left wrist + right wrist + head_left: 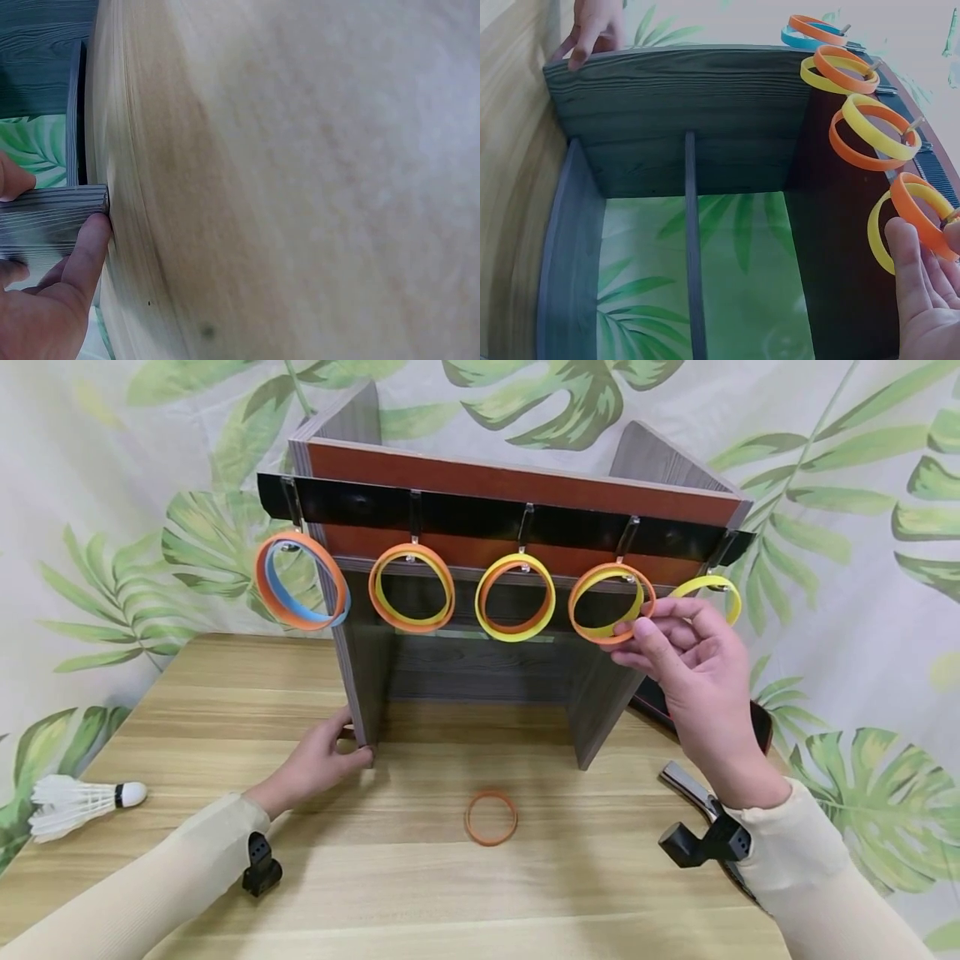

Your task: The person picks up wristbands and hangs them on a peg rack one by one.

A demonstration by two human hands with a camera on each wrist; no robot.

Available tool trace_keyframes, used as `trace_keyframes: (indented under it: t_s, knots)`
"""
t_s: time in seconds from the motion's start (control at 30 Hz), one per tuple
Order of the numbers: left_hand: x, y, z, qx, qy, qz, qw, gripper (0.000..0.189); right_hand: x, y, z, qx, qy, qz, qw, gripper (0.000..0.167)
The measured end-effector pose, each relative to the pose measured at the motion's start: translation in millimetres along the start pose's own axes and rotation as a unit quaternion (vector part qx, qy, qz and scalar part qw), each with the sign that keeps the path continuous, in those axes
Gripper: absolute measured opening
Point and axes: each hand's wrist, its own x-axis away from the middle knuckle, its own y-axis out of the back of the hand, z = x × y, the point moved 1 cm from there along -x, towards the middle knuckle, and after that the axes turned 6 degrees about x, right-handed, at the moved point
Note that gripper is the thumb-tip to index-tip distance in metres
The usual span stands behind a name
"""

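A grey wooden shelf [360, 668] stands on the table, with a black strip of hooks [472, 518] across its front. At the fourth hook, my right hand [705, 668] pinches the lower right edge of an orange wristband [573, 602]; a yellow wristband [875, 240] hangs behind it. My left hand [318, 760] grips the foot of the left side panel [52, 217], thumb on its front edge. Orange and blue bands [300, 581] hang leftmost, then two orange-and-yellow pairs [375, 597]. A single yellow band [737, 602] on the last hook is partly behind my right hand.
Another orange wristband [491, 842] lies flat on the table [420, 893] before the shelf. A shuttlecock [82, 802] lies at the far left. Right of the shelf are a dark phone-like object [761, 727] and a metal-ended object [686, 785], partly behind my right wrist.
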Motion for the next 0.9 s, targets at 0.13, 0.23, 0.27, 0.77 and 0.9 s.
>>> trace_keyframes:
  t_s: [0.13, 0.23, 0.27, 0.77, 0.9]
  knots:
    - [0.1, -0.5, 0.5, -0.001, -0.001, 0.001, 1.0, 0.059, 3.6, 1, -4, -0.004, -0.01, 0.004, 0.9999, 0.013]
    - [0.4, -0.5, 0.4, -0.002, -0.001, 0.0, 1.0, 0.059, 5.6, 0, -7, -0.003, -0.017, 0.013, 0.9998, 0.012]
    - [0.6, -0.4, 0.4, -0.001, 0.0, 0.0, 1.0, 0.058, 6.3, -1, -8, 0.0, -0.02, 0.017, 0.9997, 0.012]
    - [-0.4, 1.2, 2.3, -0.005, -0.009, -0.001, 0.9999, 0.056, 30.7, -16, -51, 0.123, -0.06, 0.181, 0.974, 0.019]
    - [-1.8, 0.0, 1.9, 0.0, -0.006, 0.002, 1.0, 0.056, 40.7, -25, -74, 0.135, -0.095, 0.248, 0.9546, 0.017]
